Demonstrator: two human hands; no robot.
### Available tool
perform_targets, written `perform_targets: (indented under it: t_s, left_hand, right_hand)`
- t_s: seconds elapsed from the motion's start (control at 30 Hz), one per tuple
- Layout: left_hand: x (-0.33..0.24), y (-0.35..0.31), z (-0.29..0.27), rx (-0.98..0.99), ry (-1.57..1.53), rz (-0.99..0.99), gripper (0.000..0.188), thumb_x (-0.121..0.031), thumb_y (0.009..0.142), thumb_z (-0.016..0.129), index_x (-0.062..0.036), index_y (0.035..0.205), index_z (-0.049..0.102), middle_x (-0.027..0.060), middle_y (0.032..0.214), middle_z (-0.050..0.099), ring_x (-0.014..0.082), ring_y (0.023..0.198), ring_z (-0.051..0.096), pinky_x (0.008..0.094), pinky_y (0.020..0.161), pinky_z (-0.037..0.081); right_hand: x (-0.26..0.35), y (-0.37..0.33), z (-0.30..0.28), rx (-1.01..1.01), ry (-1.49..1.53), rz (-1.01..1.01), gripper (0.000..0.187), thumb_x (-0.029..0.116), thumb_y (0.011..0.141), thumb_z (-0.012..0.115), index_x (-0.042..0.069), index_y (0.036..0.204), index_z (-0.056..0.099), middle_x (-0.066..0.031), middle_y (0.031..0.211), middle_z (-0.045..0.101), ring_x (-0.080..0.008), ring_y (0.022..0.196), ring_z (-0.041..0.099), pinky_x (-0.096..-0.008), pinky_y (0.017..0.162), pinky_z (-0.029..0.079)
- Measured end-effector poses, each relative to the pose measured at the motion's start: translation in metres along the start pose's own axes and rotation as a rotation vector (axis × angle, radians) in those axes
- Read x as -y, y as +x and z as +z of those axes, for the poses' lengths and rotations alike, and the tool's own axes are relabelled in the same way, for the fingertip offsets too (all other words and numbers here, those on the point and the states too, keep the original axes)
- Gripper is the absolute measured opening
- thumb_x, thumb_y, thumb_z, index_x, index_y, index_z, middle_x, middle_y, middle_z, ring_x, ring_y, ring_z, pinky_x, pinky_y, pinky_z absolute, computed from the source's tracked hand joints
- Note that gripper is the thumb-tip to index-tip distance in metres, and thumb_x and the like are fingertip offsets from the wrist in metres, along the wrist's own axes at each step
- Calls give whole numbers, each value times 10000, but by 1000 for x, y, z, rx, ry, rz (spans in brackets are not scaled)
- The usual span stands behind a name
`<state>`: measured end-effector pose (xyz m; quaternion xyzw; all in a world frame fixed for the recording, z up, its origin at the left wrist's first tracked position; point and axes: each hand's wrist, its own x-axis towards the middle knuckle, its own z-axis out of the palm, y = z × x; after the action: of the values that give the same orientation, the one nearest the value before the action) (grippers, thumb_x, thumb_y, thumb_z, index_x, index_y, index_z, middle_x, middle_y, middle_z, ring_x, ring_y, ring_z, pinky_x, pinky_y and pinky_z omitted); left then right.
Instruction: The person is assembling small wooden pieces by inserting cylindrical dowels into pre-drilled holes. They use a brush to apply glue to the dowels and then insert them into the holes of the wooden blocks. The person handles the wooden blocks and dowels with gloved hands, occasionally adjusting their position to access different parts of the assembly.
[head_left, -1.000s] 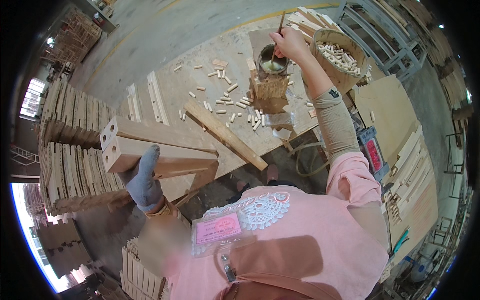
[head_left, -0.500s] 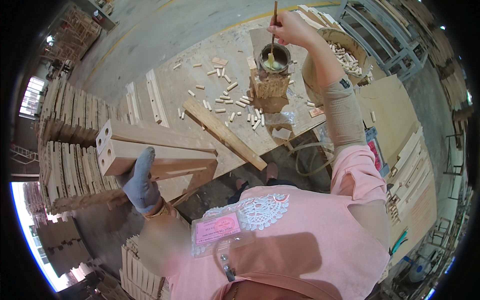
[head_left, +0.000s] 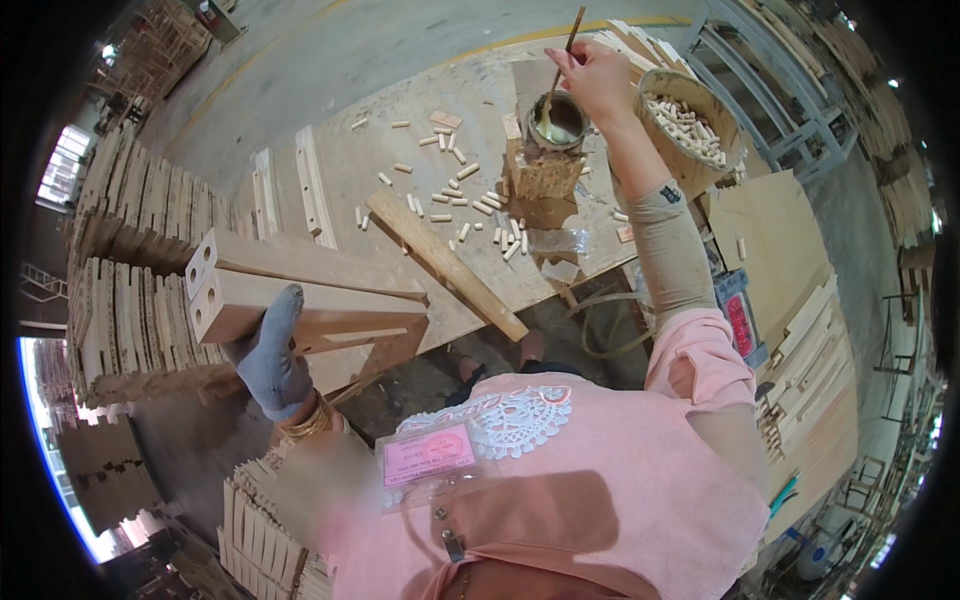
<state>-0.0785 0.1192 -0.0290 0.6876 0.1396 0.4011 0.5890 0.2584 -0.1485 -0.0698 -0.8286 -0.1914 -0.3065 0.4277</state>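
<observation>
My left hand (head_left: 274, 360), in a grey glove, is closed around wooden bars (head_left: 300, 306) with drilled holes in their near ends. Their other ends reach over the table edge. My bare right hand (head_left: 598, 84) pinches a thin stick (head_left: 572, 42), whose lower end is in a pot (head_left: 566, 140) of pale glue. Pale yellowish glue coats the stick's tip. Under the pot stands a rough wooden block (head_left: 544, 172). Many short wooden dowels (head_left: 468, 171) lie scattered on the table left of the pot.
A wooden strip (head_left: 446, 264) lies slantwise across the table's near edge. More dowels fill a round bucket (head_left: 740, 152) at the right. Stacked wood pieces (head_left: 130, 330) stand at the left; strips (head_left: 806, 370) lie at the right. A grey metal frame (head_left: 770, 80) stands beyond the bucket.
The stick in my right hand now leans over, its top to the right, and its tip is at the pot's left side. My right hand has moved right and slightly down. My left hand keeps its hold.
</observation>
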Motion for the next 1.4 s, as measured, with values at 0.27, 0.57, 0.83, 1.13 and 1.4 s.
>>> perform_targets:
  t_s: [0.27,0.57,0.83,1.13,1.4]
  left_hand:
    - [2,0,-4,13,11,-39,490,51,649,705,57,1103,520,116,1056,573,170,924,557,285,824,445]
    - [-5,-5,0,-31,-20,-12,362,-43,715,661,53,1048,557,116,1053,571,181,945,552,291,830,443]
    - [-7,-2,-1,-20,-76,-45,374,-39,720,659,50,1064,543,123,1068,561,185,956,549,298,844,435]
    - [-7,-2,-3,20,-59,-20,448,-23,721,655,63,1132,497,132,1109,545,200,994,534,302,881,420]
    - [-10,-5,-7,39,-68,-28,471,-15,714,656,52,1146,481,128,1116,538,196,1010,524,308,898,405]
  right_hand:
    - [19,7,-10,435,-269,-206,215,198,787,614,-15,810,636,-122,611,604,-164,567,625,-287,539,478]
    - [37,-11,-20,475,44,78,129,71,796,585,-53,831,591,-95,690,634,-155,661,655,-242,570,507]
    - [52,-34,-41,331,70,168,239,176,816,629,-58,797,582,-107,688,640,-140,604,651,-222,515,502]
    - [46,-23,-55,113,112,90,258,228,794,630,-21,735,600,-120,585,602,-206,513,613,-304,507,469]
    - [46,-67,-40,281,-5,35,254,254,772,668,6,743,619,-137,553,572,-257,508,589,-316,495,456]
